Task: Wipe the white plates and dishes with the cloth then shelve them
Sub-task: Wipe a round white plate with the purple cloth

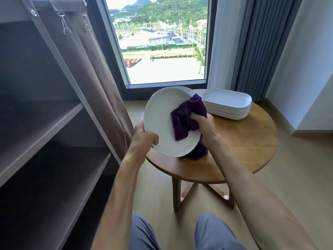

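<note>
A round white plate [160, 121] is tilted up above the left side of the wooden table [248, 141]. My left hand [144, 139] grips its lower left rim, thumb on the face. My right hand [205, 125] holds a bunched purple cloth [187, 118] against the plate's right half; part of the cloth hangs behind the plate's lower edge. Behind the held plate, the rim of another white plate [187, 90] shows. A stack of several white rectangular dishes [227, 103] stands at the back of the table.
A fabric-covered shelf unit [45, 127] with bare shelves stands on the left, its brown curtain [93, 83] pulled aside. A window and grey curtains [252, 47] lie behind the table. My knees [180, 233] are at the bottom edge.
</note>
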A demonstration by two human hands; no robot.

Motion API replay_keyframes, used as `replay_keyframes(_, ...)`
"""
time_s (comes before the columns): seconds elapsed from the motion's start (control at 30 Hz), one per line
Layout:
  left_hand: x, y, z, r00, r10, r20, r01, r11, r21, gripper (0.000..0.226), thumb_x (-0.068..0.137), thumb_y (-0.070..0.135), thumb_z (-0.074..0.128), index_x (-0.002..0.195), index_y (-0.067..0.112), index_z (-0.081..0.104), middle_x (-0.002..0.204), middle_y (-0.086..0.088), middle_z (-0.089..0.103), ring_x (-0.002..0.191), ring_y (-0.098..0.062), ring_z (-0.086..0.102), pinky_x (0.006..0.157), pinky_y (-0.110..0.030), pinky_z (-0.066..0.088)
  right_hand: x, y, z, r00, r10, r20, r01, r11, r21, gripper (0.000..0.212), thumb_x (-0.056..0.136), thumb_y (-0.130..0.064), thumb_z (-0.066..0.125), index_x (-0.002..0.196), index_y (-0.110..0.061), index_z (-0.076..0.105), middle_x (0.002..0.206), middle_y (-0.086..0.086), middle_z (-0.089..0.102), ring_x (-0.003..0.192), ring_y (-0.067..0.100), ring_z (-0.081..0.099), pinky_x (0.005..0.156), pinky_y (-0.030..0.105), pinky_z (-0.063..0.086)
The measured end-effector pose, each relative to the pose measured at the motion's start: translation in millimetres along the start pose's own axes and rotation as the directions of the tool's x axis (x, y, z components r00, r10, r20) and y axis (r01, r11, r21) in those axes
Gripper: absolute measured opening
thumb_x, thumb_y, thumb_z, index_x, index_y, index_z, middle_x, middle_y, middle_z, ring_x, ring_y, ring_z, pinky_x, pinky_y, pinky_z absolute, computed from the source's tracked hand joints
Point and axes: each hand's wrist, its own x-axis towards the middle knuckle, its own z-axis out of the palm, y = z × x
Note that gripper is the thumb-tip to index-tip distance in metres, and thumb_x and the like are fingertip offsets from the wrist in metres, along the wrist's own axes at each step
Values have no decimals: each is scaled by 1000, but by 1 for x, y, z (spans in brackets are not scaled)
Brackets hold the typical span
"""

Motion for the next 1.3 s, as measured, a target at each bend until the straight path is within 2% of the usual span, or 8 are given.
replay_keyframes(0.1, 6, 3, -13, 998, -11, 70, 18, 994, -108, 67, 59, 9, 64, 124, 25, 61, 118, -5, 70, 118, -35, 63, 82, -38, 60, 7, -9, 5, 999, -38, -12, 37, 997, -64, 16, 63, -19, 81, 76, -17, 73, 79, 10, 72, 75, 26, 70, 69, 42, 58)
replay_keyframes(0.3, -23, -14, 87, 910, 64, -409, -213, 920, -328, 85, 72, -1, 63, 148, 28, 42, 135, -1, 62, 121, -19, 65, 100, -37, 57, -1, 17, 40, 963, 148, -225, -80, 955, 286, 12, 77, -7, 79, 87, -9, 73, 86, 16, 77, 76, 32, 73, 71, 47, 62)
replay_keyframes(0.4, -16, -12, 84, 877, 75, -474, -246, 918, -311, 83, 66, -7, 56, 142, 23, 47, 125, 3, 63, 105, -7, 68, 82, -20, 58, -6, 21, 26, 978, 126, -164, -83, 966, 246, 8, 79, -3, 75, 84, -8, 72, 79, 12, 76, 69, 27, 73, 60, 38, 61)
replay_keyframes(0.67, -1, 3, 9, 981, 177, 77, -174, 984, -41, 49, 58, 12, 55, 104, 25, 67, 101, -18, 64, 93, -29, 61, 71, -49, 49, 17, -33, -17, 974, -119, 191, 154, 971, -180, 25, 72, -12, 76, 96, -11, 70, 83, 7, 72, 78, 22, 71, 68, 38, 60)
replay_keyframes(0.83, -23, -12, 66, 948, 61, -312, -197, 883, -425, 72, 73, 10, 66, 142, 25, 51, 133, -9, 65, 122, -30, 64, 95, -40, 58, 10, -13, 14, 994, -74, -79, 83, 990, 113, 23, 71, -12, 78, 92, -12, 70, 83, 10, 73, 77, 26, 70, 66, 39, 58)
replay_keyframes(1.03, -24, -12, 88, 889, 52, -454, -235, 905, -356, 80, 61, 3, 52, 141, -2, 49, 125, -15, 65, 105, -22, 64, 92, -40, 60, -5, 16, 19, 993, 118, -9, -112, 959, 262, 24, 81, -4, 71, 105, -4, 71, 98, 23, 73, 89, 37, 70, 82, 53, 58)
replay_keyframes(1.17, -25, -1, 47, 946, 264, -190, -289, 950, -118, 61, 54, 2, 50, 114, -3, 58, 87, 3, 63, 78, -8, 61, 54, -21, 45, 9, -9, -5, 998, -19, 53, 14, 996, 89, 34, 67, -3, 75, 101, -6, 72, 89, 11, 75, 81, 27, 73, 68, 37, 60)
replay_keyframes(1.3, -2, 14, 15, 978, 191, 78, -189, 981, -38, 53, 57, 10, 53, 108, 1, 60, 99, -24, 61, 88, -27, 60, 66, -41, 44, 18, -25, -10, 990, -38, 136, 42, 999, -25, 26, 65, -9, 75, 90, -12, 72, 84, 7, 75, 78, 22, 72, 67, 33, 59)
